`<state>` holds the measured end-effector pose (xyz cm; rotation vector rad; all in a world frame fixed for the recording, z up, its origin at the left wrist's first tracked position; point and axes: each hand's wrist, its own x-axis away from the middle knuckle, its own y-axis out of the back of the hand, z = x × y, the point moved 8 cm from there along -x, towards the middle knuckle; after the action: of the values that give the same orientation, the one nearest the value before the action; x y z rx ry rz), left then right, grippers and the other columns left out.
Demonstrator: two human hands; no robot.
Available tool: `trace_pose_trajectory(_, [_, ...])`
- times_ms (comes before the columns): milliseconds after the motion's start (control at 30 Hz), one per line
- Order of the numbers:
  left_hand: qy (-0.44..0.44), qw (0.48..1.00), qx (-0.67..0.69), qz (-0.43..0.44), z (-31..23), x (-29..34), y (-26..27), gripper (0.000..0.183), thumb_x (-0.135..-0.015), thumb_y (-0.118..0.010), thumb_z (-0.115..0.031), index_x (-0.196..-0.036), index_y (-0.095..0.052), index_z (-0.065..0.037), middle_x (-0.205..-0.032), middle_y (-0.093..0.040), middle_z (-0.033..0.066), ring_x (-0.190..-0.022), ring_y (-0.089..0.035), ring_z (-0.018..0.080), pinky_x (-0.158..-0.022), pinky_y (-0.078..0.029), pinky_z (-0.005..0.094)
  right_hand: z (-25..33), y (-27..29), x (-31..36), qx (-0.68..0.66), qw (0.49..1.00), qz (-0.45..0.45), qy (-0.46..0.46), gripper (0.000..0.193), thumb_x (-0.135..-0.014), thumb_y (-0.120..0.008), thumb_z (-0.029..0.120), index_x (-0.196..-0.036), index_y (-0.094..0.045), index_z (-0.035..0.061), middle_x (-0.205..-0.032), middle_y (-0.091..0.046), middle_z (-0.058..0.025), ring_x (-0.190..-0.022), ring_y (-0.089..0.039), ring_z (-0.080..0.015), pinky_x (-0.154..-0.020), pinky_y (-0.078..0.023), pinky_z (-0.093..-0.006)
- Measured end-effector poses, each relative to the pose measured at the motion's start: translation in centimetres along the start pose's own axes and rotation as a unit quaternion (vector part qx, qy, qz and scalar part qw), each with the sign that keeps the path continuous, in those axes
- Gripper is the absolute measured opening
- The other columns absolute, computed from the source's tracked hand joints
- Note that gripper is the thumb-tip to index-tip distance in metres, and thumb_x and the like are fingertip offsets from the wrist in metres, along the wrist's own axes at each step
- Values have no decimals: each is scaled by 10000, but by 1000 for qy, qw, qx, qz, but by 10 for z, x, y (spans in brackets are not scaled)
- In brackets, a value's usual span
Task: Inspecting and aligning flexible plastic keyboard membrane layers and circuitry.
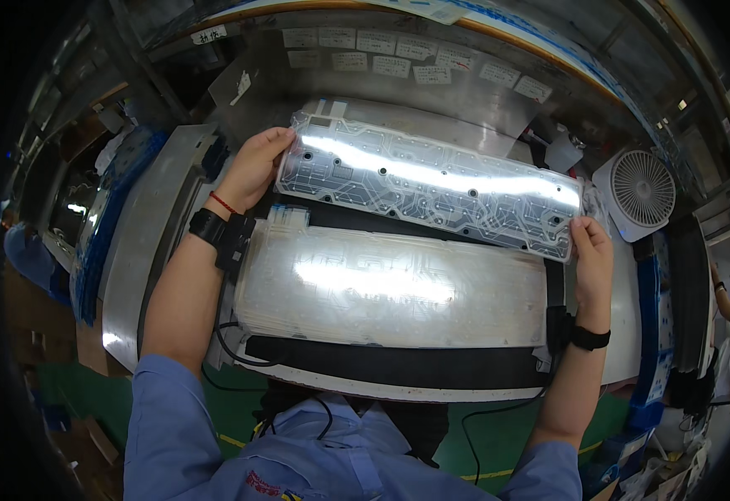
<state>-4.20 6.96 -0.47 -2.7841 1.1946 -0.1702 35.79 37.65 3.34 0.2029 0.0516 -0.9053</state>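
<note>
A clear keyboard membrane sheet (415,185), printed with fine circuit lines and dotted with dark round spots, is held up between my two hands. My left hand (256,167) pinches its left end; at the lower right corner my right hand (590,250) grips it between thumb and fingers. The sheet tilts down toward the right, and light glares across it. Nearer to me lies a thick stack of similar clear sheets (390,313) on a black mat (431,361), with tail strips sticking up at its upper left corner.
A white fan (642,190) stands at the right back. Paper labels (416,46) line the metal panel behind the bench. Metal plates and blue-edged sheets (123,209) stand at the left. Black cables (235,355) run from my wrists. Another person's arm (724,301) shows at far right.
</note>
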Motion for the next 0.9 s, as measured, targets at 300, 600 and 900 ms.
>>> trace_pose_trajectory(300, [-28,999,-33,20,-8,0,6,222,-984,-476,-278,-953,-577,-83,-700,-538,-51,-548,-426,38,-520,-346,184,4,10,2,-23,999,-40,5,182,-957,-539,217,-910,-610,56,-693,-549,54,-521,-408,-15,-490,-303,-173])
trace_pose_trajectory(600, [-52,998,44,-11,-20,11,-2,274,-973,-487,-330,-987,-576,-72,-778,-588,7,-599,-521,60,-514,-378,167,14,12,4,-92,992,-68,50,196,-970,-507,206,-940,-574,24,-712,-560,-4,-605,-507,-62,-565,-399,-189])
trace_pose_trajectory(900, [-15,994,-106,-1,-5,3,-1,220,-946,-542,-200,-1076,-571,-26,-914,-637,25,-641,-529,35,-535,-383,155,28,-3,8,-28,997,-51,56,463,-903,-570,32,-1331,-404,-28,-804,-609,-23,-644,-531,-51,-558,-429,-179])
